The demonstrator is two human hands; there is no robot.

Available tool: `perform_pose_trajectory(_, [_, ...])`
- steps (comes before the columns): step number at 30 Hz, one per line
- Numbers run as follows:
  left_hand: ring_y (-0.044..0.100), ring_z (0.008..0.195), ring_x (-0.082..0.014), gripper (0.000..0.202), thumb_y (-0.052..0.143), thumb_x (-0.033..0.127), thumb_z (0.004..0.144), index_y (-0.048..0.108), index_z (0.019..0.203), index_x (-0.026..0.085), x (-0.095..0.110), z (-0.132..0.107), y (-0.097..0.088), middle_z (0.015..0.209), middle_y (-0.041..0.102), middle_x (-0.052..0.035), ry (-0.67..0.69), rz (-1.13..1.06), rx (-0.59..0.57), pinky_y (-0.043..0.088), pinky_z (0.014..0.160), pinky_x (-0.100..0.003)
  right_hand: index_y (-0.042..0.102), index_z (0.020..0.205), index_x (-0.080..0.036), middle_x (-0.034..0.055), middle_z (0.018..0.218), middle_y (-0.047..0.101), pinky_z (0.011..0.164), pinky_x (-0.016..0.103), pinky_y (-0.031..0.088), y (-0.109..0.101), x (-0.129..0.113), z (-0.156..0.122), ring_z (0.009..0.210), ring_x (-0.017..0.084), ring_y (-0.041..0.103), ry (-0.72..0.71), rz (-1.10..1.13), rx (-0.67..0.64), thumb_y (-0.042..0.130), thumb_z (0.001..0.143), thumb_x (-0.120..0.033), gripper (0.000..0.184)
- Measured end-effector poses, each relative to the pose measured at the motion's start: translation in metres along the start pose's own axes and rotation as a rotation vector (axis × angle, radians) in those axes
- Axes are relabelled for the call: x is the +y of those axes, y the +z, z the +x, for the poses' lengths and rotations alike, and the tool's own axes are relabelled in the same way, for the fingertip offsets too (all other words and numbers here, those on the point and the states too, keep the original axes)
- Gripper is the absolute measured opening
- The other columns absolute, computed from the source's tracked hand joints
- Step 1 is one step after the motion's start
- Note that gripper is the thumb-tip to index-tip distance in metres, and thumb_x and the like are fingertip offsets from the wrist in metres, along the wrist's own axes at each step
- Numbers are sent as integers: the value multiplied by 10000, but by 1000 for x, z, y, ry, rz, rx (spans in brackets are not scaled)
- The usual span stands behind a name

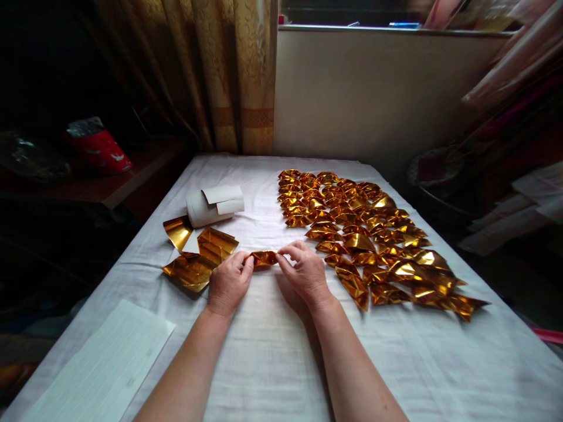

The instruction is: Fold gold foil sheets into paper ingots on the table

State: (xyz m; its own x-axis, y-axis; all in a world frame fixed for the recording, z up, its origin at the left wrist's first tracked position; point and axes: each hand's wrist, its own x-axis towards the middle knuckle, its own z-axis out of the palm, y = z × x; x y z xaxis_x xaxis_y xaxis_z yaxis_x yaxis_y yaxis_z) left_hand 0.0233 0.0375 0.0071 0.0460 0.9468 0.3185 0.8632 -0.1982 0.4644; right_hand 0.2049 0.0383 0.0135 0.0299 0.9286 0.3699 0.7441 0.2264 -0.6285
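A small folded gold foil piece (264,258) is held between both hands above the white cloth. My left hand (229,282) pinches its left end with thumb and fingers closed. My right hand (304,271) pinches its right end the same way. To the left of my left hand lie flat gold foil sheets (200,261), loosely stacked. To the right spreads a large group of several folded gold foil pieces (369,234), laid in rows from the far middle of the table to the near right.
The table is covered with a white cloth (272,351). A white paper roll (213,205) lies behind the flat sheets. A white lined sheet (105,369) lies at the near left. A curtain (220,70) and wall stand behind; a red bag (99,146) sits on a side shelf at left.
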Motion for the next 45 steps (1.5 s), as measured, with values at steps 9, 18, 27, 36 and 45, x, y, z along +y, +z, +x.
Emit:
perform_pose_trajectory(9, [644,661,-138,257,523,427,906,692,895,234,-2,0,0,848,734,-3,-18,-95,-17,441,644,-232,723,762,-246,32,873,669,775,306,398,-9,6,5,849,192,563,-54,-214,113,644,846,-261,116])
perform_pose_trajectory(18, [659,741,-151,213,516,316,904,696,829,233,-2,1,0,830,736,-12,-41,-93,-29,441,682,-231,739,747,-240,64,943,658,785,368,327,-13,21,28,913,229,481,25,-395,265,619,862,-276,170])
perform_pose_trajectory(27, [651,741,-155,205,521,306,904,701,829,240,-4,0,1,827,735,-9,-55,-72,-39,423,661,-235,742,704,-235,64,937,684,763,382,262,-24,42,36,869,229,453,97,-536,256,665,818,-278,143])
perform_pose_trajectory(36, [655,744,-155,215,519,308,907,707,832,236,-4,0,1,826,734,-14,-55,-86,-43,434,667,-237,755,736,-249,61,945,689,776,389,250,-29,45,39,887,233,454,93,-532,215,658,834,-296,146])
perform_pose_trajectory(45, [650,746,-149,210,520,295,903,706,832,230,-2,1,0,827,732,-9,-75,-78,-56,423,665,-231,752,758,-232,48,952,686,776,382,239,-25,49,51,911,224,456,127,-558,210,656,827,-269,124])
